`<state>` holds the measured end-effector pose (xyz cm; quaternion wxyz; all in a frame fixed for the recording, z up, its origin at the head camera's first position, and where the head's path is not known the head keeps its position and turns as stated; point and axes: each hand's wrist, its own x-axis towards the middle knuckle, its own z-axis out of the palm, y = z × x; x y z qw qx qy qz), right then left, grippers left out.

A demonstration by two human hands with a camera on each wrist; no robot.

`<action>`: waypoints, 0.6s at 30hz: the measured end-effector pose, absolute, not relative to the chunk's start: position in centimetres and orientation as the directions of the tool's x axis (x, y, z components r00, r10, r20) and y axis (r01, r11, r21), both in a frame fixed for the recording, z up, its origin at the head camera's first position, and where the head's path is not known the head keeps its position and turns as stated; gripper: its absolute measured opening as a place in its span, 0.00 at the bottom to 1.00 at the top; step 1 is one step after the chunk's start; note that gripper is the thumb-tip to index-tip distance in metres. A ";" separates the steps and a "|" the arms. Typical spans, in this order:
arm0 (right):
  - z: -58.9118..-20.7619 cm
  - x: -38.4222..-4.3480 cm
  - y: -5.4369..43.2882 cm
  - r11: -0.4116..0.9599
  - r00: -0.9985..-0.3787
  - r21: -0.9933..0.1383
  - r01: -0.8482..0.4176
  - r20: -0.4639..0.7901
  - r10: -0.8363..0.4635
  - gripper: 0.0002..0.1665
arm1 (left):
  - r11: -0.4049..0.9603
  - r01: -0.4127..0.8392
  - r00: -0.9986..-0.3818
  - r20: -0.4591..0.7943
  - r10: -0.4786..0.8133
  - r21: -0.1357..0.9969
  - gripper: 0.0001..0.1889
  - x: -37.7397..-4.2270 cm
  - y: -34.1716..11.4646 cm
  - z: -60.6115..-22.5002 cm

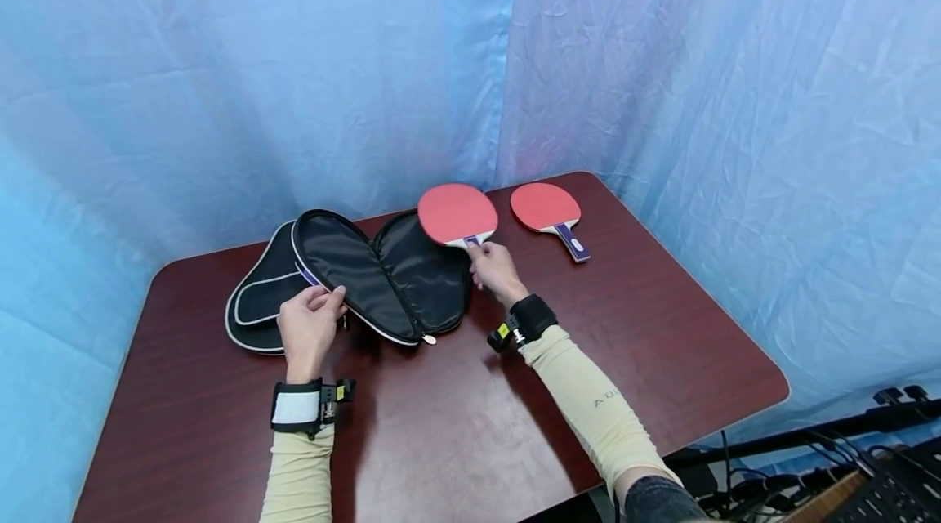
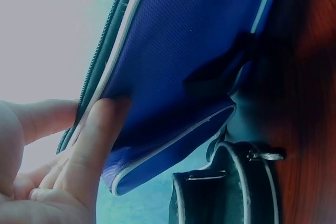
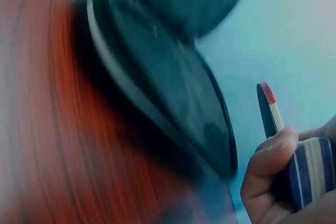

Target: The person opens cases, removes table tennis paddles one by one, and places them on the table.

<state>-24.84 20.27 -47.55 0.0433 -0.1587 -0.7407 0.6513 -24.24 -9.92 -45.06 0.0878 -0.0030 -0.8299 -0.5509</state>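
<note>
L hand [image 1: 307, 328] pinches unzipped case [image 1: 344, 261] at approx 8 o'clock, rim b/w thumb & fingers; case sits spread on table [image 1: 441, 433], blk lining showing. R hand [image 1: 500, 271], fingers curled, grips red paddle [image 1: 457, 212] by handle; blade's approx 2 o'clock from case ctr. 2nd paddle [image 1: 546, 206] lies 3 o'clock of that; other case [image 1: 253, 335], partly hidden, approx 9 o'clock.
</note>
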 end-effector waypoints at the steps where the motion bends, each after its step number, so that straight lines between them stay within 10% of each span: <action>1: -47.6 -24.8 21.1 0.125 -0.940 -0.975 0.184 -0.137 0.313 0.26 | 0.391 0.098 -0.985 0.145 -0.092 0.915 0.16 -24.2 -10.0 -45.0; 18: -50.1 -24.7 25.3 0.402 -0.916 -0.867 0.294 -0.135 0.379 0.23 | 0.348 0.002 -0.994 0.039 -0.098 0.937 0.18 -23.9 -11.3 -44.1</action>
